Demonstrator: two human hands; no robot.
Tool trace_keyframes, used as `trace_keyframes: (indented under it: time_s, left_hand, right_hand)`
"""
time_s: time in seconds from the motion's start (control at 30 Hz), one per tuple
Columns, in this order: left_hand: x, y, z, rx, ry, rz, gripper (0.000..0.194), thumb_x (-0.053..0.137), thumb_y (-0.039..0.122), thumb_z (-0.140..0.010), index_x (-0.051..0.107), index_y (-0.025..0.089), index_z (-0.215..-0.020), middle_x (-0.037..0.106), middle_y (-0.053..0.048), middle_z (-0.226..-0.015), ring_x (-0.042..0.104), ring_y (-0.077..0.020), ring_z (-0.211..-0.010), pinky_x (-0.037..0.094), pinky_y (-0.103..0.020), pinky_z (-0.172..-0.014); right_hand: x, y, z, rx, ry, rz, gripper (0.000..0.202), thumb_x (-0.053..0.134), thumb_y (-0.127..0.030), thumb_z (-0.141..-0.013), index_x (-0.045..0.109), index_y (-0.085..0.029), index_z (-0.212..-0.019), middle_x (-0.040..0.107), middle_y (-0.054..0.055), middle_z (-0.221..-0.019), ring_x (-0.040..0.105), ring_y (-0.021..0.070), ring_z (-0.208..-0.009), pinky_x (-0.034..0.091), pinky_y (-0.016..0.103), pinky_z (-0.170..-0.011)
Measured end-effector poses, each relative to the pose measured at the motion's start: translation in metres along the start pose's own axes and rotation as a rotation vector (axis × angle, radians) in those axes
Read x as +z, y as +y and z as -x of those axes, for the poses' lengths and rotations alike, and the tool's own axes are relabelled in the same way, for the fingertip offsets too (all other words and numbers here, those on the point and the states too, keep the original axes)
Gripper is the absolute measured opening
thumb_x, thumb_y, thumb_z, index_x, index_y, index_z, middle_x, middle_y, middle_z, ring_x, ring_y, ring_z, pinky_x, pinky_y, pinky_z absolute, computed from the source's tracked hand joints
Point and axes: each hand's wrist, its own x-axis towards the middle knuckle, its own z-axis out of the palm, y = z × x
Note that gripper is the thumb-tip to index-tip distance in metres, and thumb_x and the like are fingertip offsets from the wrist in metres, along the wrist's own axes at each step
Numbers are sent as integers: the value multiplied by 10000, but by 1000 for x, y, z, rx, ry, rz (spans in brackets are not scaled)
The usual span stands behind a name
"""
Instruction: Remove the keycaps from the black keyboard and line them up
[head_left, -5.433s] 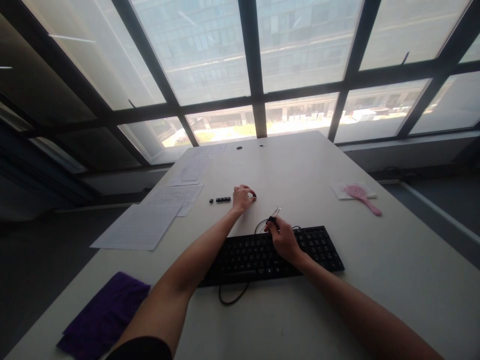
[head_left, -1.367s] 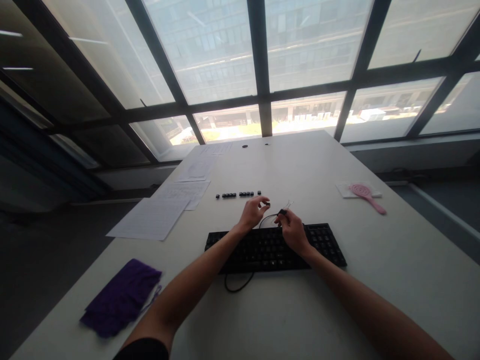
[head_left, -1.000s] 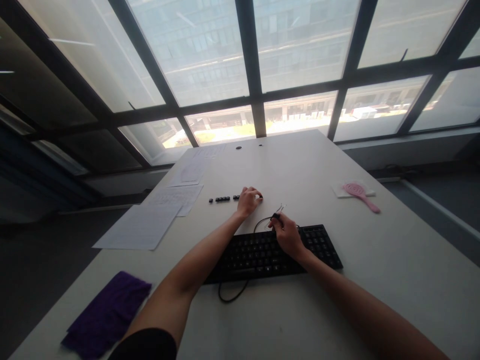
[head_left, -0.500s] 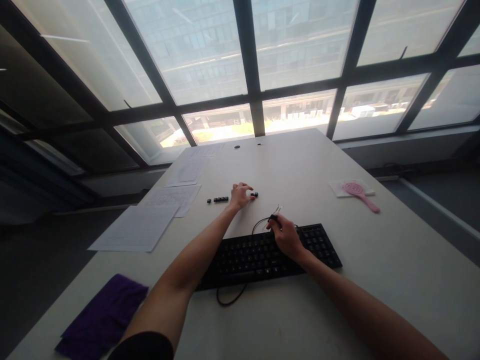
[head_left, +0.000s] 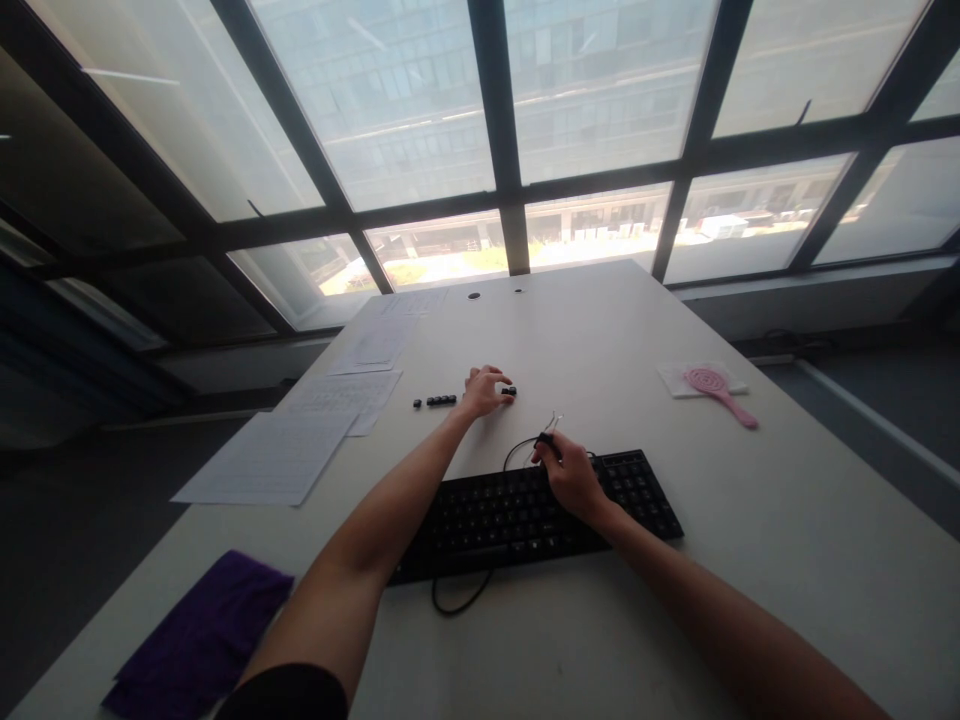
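Observation:
Beyond the black keyboard (head_left: 480, 520), my left hand (head_left: 484, 391) reaches over a row of small black keycaps (head_left: 442, 400). Its thumb and fingertips are at the keycaps (head_left: 510, 390) on the right end of the row, and part of the row is hidden behind the hand. One keycap (head_left: 417, 403) lies apart at the left end. My right hand (head_left: 568, 470) is closed around the black handle of a thin wire tool (head_left: 553, 424), held above the keyboard's back edge. A black cable loops behind the keyboard and also shows in front of it.
Printed papers (head_left: 270, 455) lie along the table's left side, with a folded purple cloth (head_left: 202, 635) nearer. A pink hairbrush (head_left: 709, 381) rests on a white packet (head_left: 675, 380) at the right. Windows (head_left: 600, 90) stand beyond the table (head_left: 570, 330).
My left fingertips have shifted very slightly at the right-end keycaps. My right hand still holds the wire tool in nearly the same place.

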Motion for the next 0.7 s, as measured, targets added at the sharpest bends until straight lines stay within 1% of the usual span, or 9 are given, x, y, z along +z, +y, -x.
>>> trace_keyframes:
  time_s: [0.2, 0.23, 0.33, 0.4, 0.53, 0.7]
  left_hand:
    - [0, 5, -2, 17, -28, -2, 190, 785, 365, -739, 772, 315, -922, 588, -31, -1269, 439, -328, -1217, 347, -481, -1029]
    - [0, 5, -1, 15, -29, -3, 206, 785, 365, -739, 769, 317, -939, 586, -32, -1274, 437, -328, -1218, 347, -482, -1029]
    - [-2, 1, 0, 4, -33, -8, 338, 807, 385, -715, 747, 325, -1042, 579, -39, -1290, 429, -331, -1219, 347, -483, -1030]
    - [-4, -3, 0, -8, -38, -14, 357, 818, 400, -703, 749, 315, -1043, 581, -48, -1286, 424, -334, -1219, 346, -483, -1032]
    - [-7, -8, -1, -30, -48, -25, 221, 810, 396, -719, 778, 305, -919, 587, -46, -1260, 426, -333, -1219, 351, -480, -1031]
    - [-7, -7, 0, -36, -55, -25, 174, 796, 391, -739, 782, 307, -890, 589, -42, -1256, 431, -330, -1219, 359, -470, -1028]
  right_hand:
    - [0, 0, -1, -5, -3, 4, 245, 474, -297, -949, 608, -203, -766, 605, -1, -649, 548, 156, -594, 394, 258, -609]
    - [0, 0, -1, -4, -2, 5, 246, 473, -298, -949, 608, -204, -766, 611, 2, -654, 552, 157, -600, 395, 259, -610]
    - [0, 0, 0, -3, 2, 12, 248, 472, -299, -950, 607, -205, -764, 628, 11, -676, 566, 162, -620, 397, 260, -616]
    - [1, 0, 0, -4, -1, 15, 246, 473, -294, -950, 610, -204, -766, 634, 12, -684, 569, 161, -625, 397, 261, -621]
    - [0, 0, 0, -10, -5, 18, 246, 474, -285, -949, 609, -202, -761, 628, 8, -674, 561, 158, -617, 393, 262, -626]
    - [0, -1, 0, -2, -3, -1, 250, 477, -296, -951, 609, -200, -763, 612, 2, -661, 550, 153, -603, 387, 262, -609]
